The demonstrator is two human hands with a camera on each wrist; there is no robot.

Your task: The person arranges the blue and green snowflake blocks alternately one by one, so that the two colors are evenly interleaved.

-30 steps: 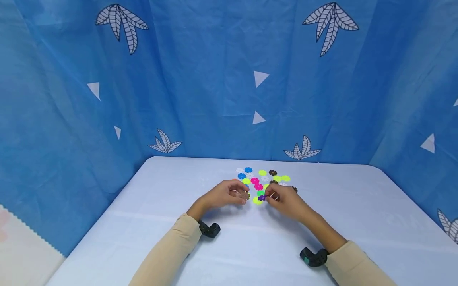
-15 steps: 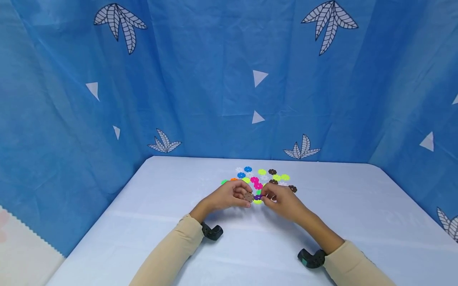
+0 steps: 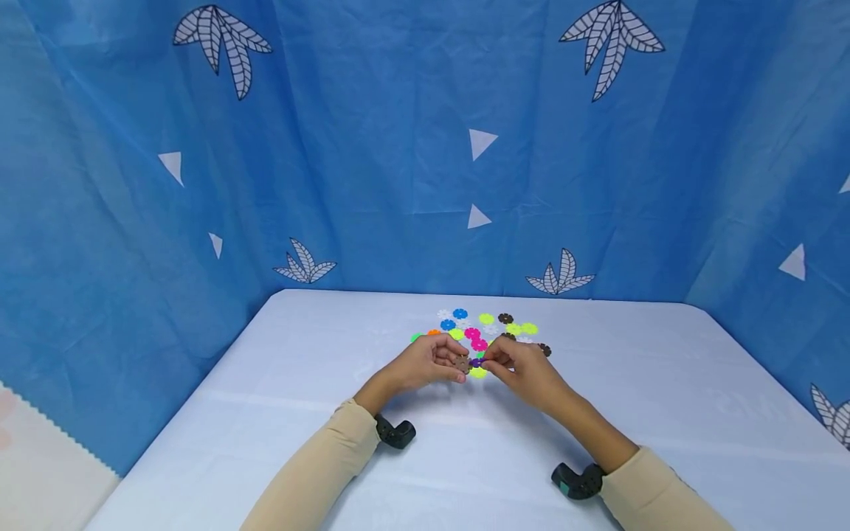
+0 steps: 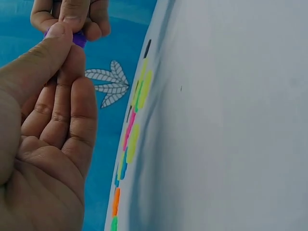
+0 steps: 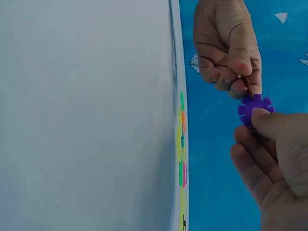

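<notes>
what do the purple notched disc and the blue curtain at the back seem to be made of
Purple disc: probably plastic with a fairly matt finish; its colour is even and its notches crisp.

Blue curtain: likely thin printed fabric, softly smooth, judging by its folds and creases, though plastic sheeting can't be ruled out.

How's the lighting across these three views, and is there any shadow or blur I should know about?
Head view: bright, with soft shadows on the white table beneath the left hand and right hand; left wrist view: a blue-grey shadow band along the tabletop; right wrist view: dimmer and greyer, yet the notched purple piece reads clearly, with no strong blur.
</notes>
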